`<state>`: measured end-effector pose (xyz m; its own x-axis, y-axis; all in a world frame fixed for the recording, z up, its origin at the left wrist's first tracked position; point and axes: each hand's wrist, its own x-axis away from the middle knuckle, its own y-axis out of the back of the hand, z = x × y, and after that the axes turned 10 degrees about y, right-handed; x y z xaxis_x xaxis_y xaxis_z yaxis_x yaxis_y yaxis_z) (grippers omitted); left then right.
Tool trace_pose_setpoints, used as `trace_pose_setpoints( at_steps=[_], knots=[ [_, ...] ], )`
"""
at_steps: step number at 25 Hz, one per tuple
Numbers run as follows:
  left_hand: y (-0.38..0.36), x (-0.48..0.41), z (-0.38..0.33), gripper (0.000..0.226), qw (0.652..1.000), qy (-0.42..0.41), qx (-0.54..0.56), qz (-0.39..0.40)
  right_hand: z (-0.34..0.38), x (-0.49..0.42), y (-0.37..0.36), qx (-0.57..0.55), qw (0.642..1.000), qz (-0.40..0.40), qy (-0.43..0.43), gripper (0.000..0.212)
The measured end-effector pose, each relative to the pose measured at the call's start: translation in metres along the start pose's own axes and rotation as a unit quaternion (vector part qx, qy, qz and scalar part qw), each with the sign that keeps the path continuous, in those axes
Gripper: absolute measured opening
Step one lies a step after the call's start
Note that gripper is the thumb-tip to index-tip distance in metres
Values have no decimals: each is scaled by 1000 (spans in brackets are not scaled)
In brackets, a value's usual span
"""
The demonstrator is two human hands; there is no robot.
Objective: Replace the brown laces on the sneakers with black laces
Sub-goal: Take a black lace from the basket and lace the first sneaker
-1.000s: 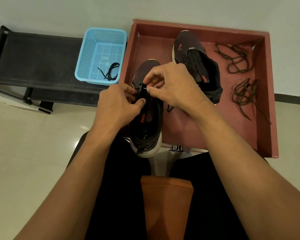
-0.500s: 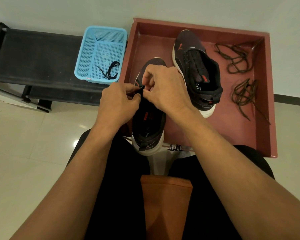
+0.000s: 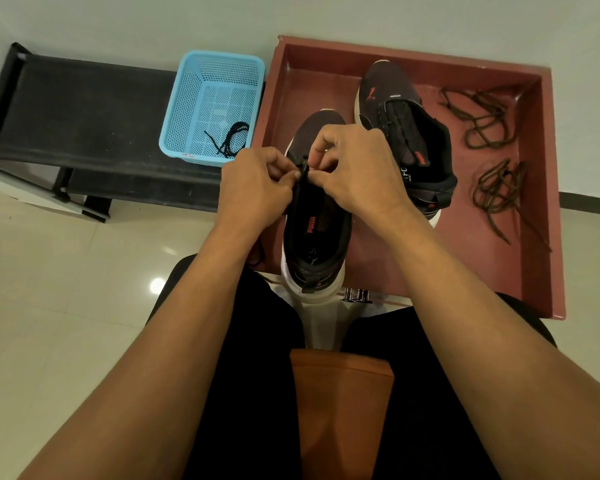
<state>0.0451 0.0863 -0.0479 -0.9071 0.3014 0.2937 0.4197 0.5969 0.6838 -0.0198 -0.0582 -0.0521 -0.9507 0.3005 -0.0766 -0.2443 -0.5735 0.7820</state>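
Hands meet over the near sneaker [image 3: 317, 233]: left hand [image 3: 257, 188] and right hand [image 3: 357, 171], each grip pinched shut on the black lace [image 3: 303, 169].

Both hands meet over the tongue of the near sneaker [image 3: 317, 233], fingertips almost touching. The left hand [image 3: 255, 188] and right hand [image 3: 355, 171] each pinch a black lace [image 3: 303, 168] at the eyelets. Just right of the right fingers stands the second sneaker [image 3: 406, 133]; further right lie two brown laces [image 3: 478, 116]. Left of the left fingers, a blue basket [image 3: 212, 84] holds another black lace
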Motion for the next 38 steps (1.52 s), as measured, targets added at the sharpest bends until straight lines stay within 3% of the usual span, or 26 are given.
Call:
trace_pose_setpoints(
  at_steps=[5,8,11,15,23,29,38],
  knots=[
    [12,-1,10,13,998,45,-18,-34,-4,1,9,-8,998,55,7,23],
    [22,3,19,14,993,41,-82,-73,-7,0,12,-15,998,62,17,24],
    [19,4,15,2,991,-41,-113,-62,-8,-1,9,-13,998,56,21,26],
    [8,3,0,14,983,-110,-134,-53,-8,-1,6,-10,998,56,20,24],
    [11,-5,14,7,983,-24,-164,-77,-7,-2,8,-9,998,58,25,24],
    [5,-4,4,12,984,-120,-128,-40,-8,-1,8,-6,998,62,19,24],
    [2,-5,3,10,988,-36,-148,-36,-6,-1,8,-7,998,58,21,24]
  ],
)
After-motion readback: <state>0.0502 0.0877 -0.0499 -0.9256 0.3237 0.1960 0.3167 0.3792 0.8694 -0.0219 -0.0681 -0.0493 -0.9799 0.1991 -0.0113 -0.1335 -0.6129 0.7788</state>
